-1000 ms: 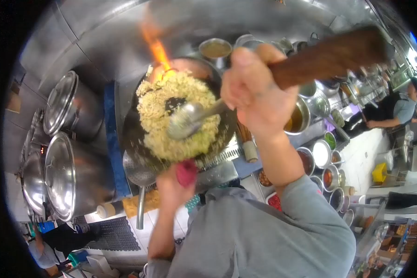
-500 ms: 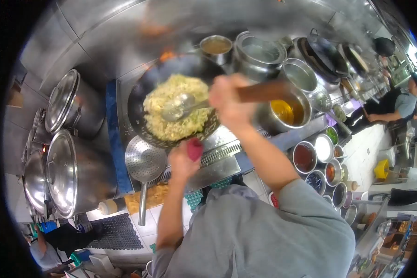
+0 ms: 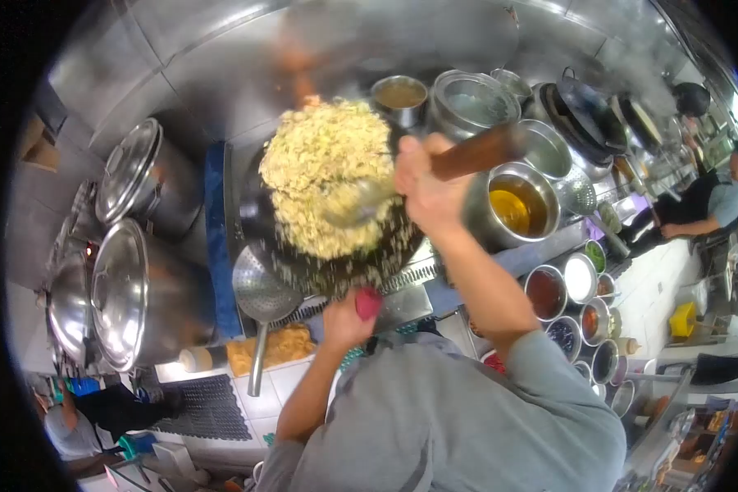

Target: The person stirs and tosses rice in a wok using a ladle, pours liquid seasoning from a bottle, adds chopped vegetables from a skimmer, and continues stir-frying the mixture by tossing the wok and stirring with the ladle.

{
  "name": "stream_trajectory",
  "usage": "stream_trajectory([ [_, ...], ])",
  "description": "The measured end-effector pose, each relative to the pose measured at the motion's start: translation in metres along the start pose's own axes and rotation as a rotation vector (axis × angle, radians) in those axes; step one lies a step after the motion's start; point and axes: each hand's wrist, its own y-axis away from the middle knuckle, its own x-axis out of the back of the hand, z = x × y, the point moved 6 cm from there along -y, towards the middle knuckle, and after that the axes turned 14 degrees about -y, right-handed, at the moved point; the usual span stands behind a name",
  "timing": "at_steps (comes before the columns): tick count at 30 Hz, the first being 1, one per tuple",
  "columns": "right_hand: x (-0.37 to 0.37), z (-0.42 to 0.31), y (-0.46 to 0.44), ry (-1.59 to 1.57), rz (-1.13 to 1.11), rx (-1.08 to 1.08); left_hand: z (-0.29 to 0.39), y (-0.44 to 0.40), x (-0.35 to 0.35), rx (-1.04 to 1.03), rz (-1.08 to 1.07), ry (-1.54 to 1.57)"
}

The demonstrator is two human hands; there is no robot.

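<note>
My left hand (image 3: pixel 348 322) is closed at the near edge of a dark wok (image 3: pixel 395 250), with a red cloth (image 3: pixel 368 303) in its grip. Yellowish fried rice (image 3: pixel 324 143) with green bits rises in a tall mass above the wok, and loose grains fly near the front rim. My right hand (image 3: pixel 433 190) wraps round the shaft of a ladle, whose wooden handle (image 3: pixel 480 152) points up to the right. The ladle's metal bowl (image 3: pixel 355 205) is smeared by motion against the rice. A flame (image 3: pixel 303 82) shows behind the wok.
A perforated skimmer (image 3: pixel 264 285) lies left of the wok. Large lidded pots (image 3: pixel 119 295) stand further left. To the right are a pot of yellow liquid (image 3: pixel 517 209) and several sauce containers (image 3: pixel 545 293). Other people (image 3: pixel 717 197) stand at far right and lower left.
The rice has gone from lying in the wok to being tossed up and spread. The wok has tilted, with my left hand on its edge. My right hand still holds the ladle.
</note>
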Motion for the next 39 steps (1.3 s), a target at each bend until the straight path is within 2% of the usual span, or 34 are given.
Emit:
stream_trajectory([
  [1, -0.014, -0.033, -0.006, 0.013, -0.050, 0.018, 0.009, 0.013, 0.026, -0.059, 0.082, -0.014],
  [2, -0.020, -0.060, -0.011, 0.138, -0.132, 0.211, 0.013, 0.007, 0.059, -0.116, 0.114, 0.050],
  [3, -0.027, -0.082, -0.014, 0.164, -0.116, 0.161, 0.013, 0.001, 0.089, -0.155, 0.122, 0.121],
  [5, -0.034, -0.090, -0.008, -0.002, -0.106, 0.076, -0.009, -0.037, 0.104, 0.199, -0.179, 0.431],
  [6, -0.013, -0.052, -0.004, -0.123, -0.086, 0.004, -0.009, -0.037, 0.088, 0.094, -0.039, 0.300],
  [7, -0.007, -0.024, 0.003, 0.033, -0.008, 0.120, -0.005, -0.043, 0.051, -0.026, 0.114, 0.167],
  [8, 0.019, 0.018, 0.011, 0.182, -0.046, 0.180, -0.001, -0.044, 0.019, -0.143, 0.261, 0.035],
  [10, 0.028, 0.031, 0.010, 0.127, -0.026, 0.123, -0.014, -0.026, -0.031, -0.042, 0.116, 0.085],
  [11, 0.011, 0.009, -0.001, -0.081, 0.026, 0.020, -0.007, -0.008, -0.020, -0.063, 0.070, 0.053],
  [12, -0.003, -0.019, -0.013, -0.069, 0.017, 0.073, 0.000, 0.012, 0.001, -0.090, -0.003, 0.018],
  [15, -0.033, -0.086, -0.030, 0.023, -0.086, 0.076, 0.014, -0.003, 0.095, -0.097, 0.083, 0.136],
  [16, -0.030, -0.078, -0.029, -0.041, -0.093, 0.032, 0.003, -0.024, 0.102, 0.021, 0.003, 0.315],
  [17, -0.022, -0.064, -0.027, -0.105, -0.097, -0.014, -0.006, -0.043, 0.094, 0.058, 0.211, 0.331],
  [19, -0.002, 0.002, -0.004, -0.039, 0.006, 0.052, -0.001, -0.054, 0.036, -0.008, 0.217, -0.003],
  [21, 0.025, 0.044, 0.010, -0.026, 0.040, 0.007, -0.001, -0.025, 0.002, -0.051, 0.165, 0.096],
  [22, 0.018, 0.029, -0.002, -0.020, 0.002, 0.006, 0.002, -0.017, -0.003, -0.078, 0.165, 0.142],
  [24, -0.006, -0.026, -0.012, -0.001, -0.016, 0.011, 0.018, 0.014, 0.047, -0.099, 0.148, 0.075],
  [27, -0.028, -0.078, -0.013, 0.075, -0.114, 0.133, 0.008, -0.026, 0.119, 0.153, 0.005, 0.389],
  [29, -0.015, -0.040, 0.001, -0.055, 0.001, 0.074, -0.005, -0.054, 0.075, 0.016, 0.243, 0.420],
  [30, 0.004, -0.003, 0.013, 0.388, -0.028, 0.188, -0.003, -0.052, 0.032, -0.106, 0.327, 0.049],
  [31, 0.033, 0.044, 0.021, 0.337, -0.106, 0.156, -0.006, -0.038, 0.004, -0.107, 0.264, 0.068],
  [33, 0.030, 0.038, 0.011, -0.138, 0.063, -0.050, -0.008, -0.018, -0.026, -0.103, 0.179, 0.100],
  [36, 0.009, -0.021, -0.017, 0.024, 0.020, 0.123, -0.011, 0.003, -0.002, -0.203, 0.184, 0.048],
  [37, 0.004, -0.024, -0.027, -0.065, 0.021, 0.072, -0.015, -0.013, 0.005, -0.194, 0.214, 0.082],
  [38, -0.001, -0.031, -0.038, 0.112, -0.006, 0.105, -0.021, -0.042, 0.011, -0.179, 0.240, 0.115],
  [39, -0.006, -0.034, -0.050, 0.227, -0.020, 0.098, -0.032, -0.067, 0.004, -0.126, 0.161, 0.001],
])
